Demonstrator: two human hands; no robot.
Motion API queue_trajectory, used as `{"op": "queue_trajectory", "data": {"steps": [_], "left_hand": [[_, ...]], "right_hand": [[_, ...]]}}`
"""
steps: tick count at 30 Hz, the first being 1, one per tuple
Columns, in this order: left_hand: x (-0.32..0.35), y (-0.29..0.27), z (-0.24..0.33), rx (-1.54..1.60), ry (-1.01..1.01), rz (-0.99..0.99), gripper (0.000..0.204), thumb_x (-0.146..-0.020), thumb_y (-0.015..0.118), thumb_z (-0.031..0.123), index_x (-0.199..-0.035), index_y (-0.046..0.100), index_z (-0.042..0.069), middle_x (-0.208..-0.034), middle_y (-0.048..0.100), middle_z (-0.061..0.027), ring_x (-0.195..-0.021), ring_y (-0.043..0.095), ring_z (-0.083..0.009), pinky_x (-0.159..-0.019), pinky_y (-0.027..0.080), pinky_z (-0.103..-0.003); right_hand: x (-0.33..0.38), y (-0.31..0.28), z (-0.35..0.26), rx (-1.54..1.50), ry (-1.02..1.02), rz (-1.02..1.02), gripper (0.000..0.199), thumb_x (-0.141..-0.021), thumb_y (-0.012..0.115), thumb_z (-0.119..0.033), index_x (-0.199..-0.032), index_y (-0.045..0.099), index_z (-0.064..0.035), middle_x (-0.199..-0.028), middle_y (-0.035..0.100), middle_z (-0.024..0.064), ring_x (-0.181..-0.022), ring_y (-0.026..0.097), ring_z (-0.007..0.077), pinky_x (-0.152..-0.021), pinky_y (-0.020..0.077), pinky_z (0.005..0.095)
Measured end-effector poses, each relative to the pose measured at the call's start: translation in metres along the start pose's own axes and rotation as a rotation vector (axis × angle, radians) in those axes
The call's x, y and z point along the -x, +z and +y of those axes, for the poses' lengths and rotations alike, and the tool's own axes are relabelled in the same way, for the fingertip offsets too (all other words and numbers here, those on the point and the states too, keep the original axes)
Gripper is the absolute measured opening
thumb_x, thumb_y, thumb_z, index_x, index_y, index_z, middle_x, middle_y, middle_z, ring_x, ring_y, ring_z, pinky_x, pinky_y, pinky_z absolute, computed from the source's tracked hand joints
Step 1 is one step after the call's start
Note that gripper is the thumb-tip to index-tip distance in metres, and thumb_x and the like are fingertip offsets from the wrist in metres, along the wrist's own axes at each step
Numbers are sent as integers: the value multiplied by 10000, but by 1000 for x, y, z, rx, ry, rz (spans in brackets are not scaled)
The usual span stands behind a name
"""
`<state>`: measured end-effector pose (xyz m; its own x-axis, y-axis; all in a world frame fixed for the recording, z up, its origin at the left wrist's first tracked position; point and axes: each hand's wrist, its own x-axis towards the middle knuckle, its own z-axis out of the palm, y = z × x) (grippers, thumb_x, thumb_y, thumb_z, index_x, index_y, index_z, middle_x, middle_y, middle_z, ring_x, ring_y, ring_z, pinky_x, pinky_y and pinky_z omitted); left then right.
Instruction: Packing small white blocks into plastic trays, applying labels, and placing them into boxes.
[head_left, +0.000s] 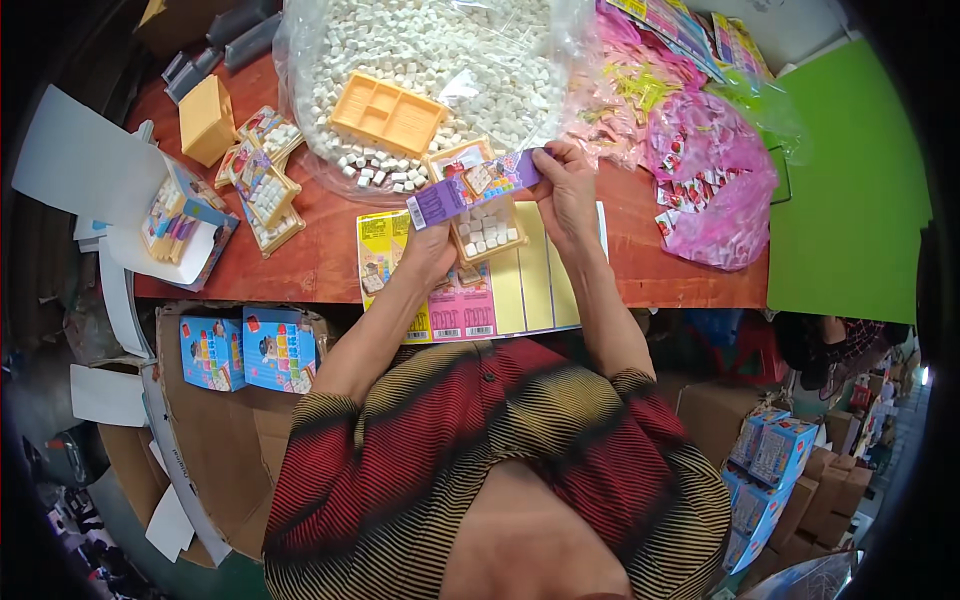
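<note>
A small cream-yellow tray [506, 250] with white blocks [488, 224] in its near compartment is in front of me. My left hand [430, 252] is closed on the tray's left side. Across the tray lies a purple printed card strip [470, 190], tilted up to the right. My right hand [566, 190] pinches the strip's right end between thumb and fingers. The strip's left end meets my left hand; whether those fingers also grip it, I cannot tell. Beneath the tray lie printed card sheets [375, 235] in yellow and pink.
A clear bag of white blocks [430, 45] fills the table's far middle, with an empty orange tray [388, 112] on it. Filled trays [262, 190] and an open box [180, 240] stand left. Pink bags of sachets [715, 180] lie right, beside a green panel [850, 180].
</note>
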<state>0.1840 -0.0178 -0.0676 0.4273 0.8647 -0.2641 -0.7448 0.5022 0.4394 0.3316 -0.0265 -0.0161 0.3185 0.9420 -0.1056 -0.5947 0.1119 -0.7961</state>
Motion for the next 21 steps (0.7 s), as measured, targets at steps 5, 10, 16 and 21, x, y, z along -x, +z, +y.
{"op": "queue_trajectory", "data": {"steps": [5, 10, 16, 21], "left_hand": [[4, 9, 4, -110, -24, 41, 258, -781, 522, 204, -991, 493, 56, -982, 531, -71, -891, 512, -179, -790, 434, -323], [8, 15, 5, -123, 5, 66, 275, -796, 501, 212, -1019, 476, 52, -1011, 522, -78, -922, 505, -186, -806, 431, -329], [13, 21, 8, -124, -34, 64, 278, -820, 461, 203, -1055, 441, 56, -1024, 511, -82, -925, 504, -188, -807, 434, -337], [16, 23, 9, -189, 83, 11, 297, -821, 460, 192, -1081, 405, 59, -1017, 510, -75, -910, 509, -171, -782, 448, -316]], "right_hand": [[-3, -14, 11, -1, 30, 11, 106, -754, 493, 25, -832, 438, -22, -775, 526, 84, -650, 553, 147, -565, 498, 254], [-1, -13, 15, 2, 18, 28, 124, -753, 496, 24, -849, 428, -15, -769, 522, 80, -644, 548, 134, -559, 496, 248], [6, -7, 16, 166, 9, 69, 182, -751, 515, -2, -904, 418, 1, -792, 501, 70, -656, 529, 137, -596, 480, 249], [26, 4, 2, 1360, -815, 75, 294, -727, 567, -70, -978, 462, 41, -804, 517, 53, -671, 506, 138, -654, 415, 238]]}}
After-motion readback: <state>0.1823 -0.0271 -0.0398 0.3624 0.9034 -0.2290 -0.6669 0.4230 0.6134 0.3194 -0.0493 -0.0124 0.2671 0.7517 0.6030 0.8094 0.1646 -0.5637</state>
